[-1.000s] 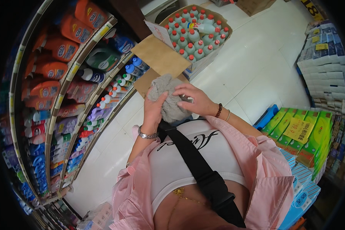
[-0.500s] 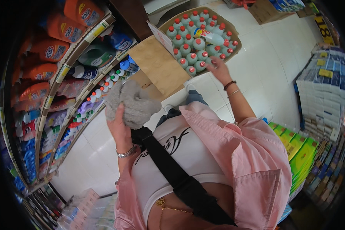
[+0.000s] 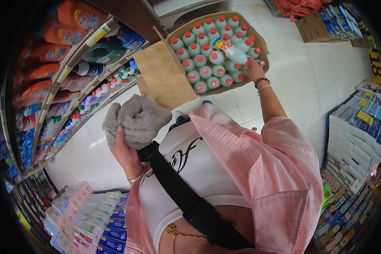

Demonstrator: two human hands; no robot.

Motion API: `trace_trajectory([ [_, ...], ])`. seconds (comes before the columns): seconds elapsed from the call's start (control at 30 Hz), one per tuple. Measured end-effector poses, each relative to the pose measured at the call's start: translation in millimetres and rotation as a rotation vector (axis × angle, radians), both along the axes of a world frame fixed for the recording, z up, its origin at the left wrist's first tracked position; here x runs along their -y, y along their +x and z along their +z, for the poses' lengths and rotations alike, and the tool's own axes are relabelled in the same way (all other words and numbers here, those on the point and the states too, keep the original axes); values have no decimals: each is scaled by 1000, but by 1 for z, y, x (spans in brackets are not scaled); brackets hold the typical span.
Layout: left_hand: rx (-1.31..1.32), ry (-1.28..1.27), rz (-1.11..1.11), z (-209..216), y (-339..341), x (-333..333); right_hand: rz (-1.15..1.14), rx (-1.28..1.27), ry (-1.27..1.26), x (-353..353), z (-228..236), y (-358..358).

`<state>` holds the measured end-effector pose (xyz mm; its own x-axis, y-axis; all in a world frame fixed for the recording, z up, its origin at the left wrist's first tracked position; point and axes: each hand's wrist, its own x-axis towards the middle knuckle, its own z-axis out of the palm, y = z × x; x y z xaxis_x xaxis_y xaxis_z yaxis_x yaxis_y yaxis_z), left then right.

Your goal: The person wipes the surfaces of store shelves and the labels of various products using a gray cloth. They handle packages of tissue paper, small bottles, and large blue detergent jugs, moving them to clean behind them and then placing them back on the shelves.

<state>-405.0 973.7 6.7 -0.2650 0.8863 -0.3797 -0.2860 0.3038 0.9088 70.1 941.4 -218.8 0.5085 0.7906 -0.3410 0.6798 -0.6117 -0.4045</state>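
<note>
A bunched grey plush towel (image 3: 135, 120) is gripped in my left hand (image 3: 126, 151), the thumb pressed along its near side. At the far right my right hand (image 3: 255, 71) reaches over the edge of an open cardboard box (image 3: 264, 44). Its fingers are closed at the red-capped end of a labelled bottle (image 3: 232, 51), which lies tilted across the others. Pale green bottles with red caps (image 3: 216, 58) stand packed upright beneath and around it. My fingers partly cover the cap.
Shelves (image 3: 78, 55) with orange detergent jugs and other bottles curve along the left. A cardboard flap (image 3: 167, 76) sticks out from the box toward me. Wrapped tissue packs (image 3: 355, 131) are stacked at the right. Boxed packages (image 3: 101, 220) sit at the lower left.
My right hand has moved from open beside the box's near edge to the lying bottle's capped end, where its fingers have closed. My left hand keeps the towel, slightly lower.
</note>
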Motion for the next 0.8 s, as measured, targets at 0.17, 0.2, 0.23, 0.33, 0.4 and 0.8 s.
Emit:
trace_trajectory([
  [0.17, -17, 25, 33, -5, 16, 9, -36, -192, 162, -8, 12, 14],
  [0.2, -23, 30, 40, -4, 18, 9, -65, -189, 251, -10, 19, 13],
  [0.23, -32, 34, 52, -3, 20, 12, -72, -181, 274, -19, 26, 15],
  [0.33, -39, 26, 69, -4, 19, 21, -26, -30, 401, -49, 51, 16],
  [0.4, -38, 23, 78, -3, 18, 24, 47, 61, 374, -72, 77, 10],
  [0.8, -11, 3, 84, -1, 13, 41, 371, 404, 490, -128, 156, -3],
])
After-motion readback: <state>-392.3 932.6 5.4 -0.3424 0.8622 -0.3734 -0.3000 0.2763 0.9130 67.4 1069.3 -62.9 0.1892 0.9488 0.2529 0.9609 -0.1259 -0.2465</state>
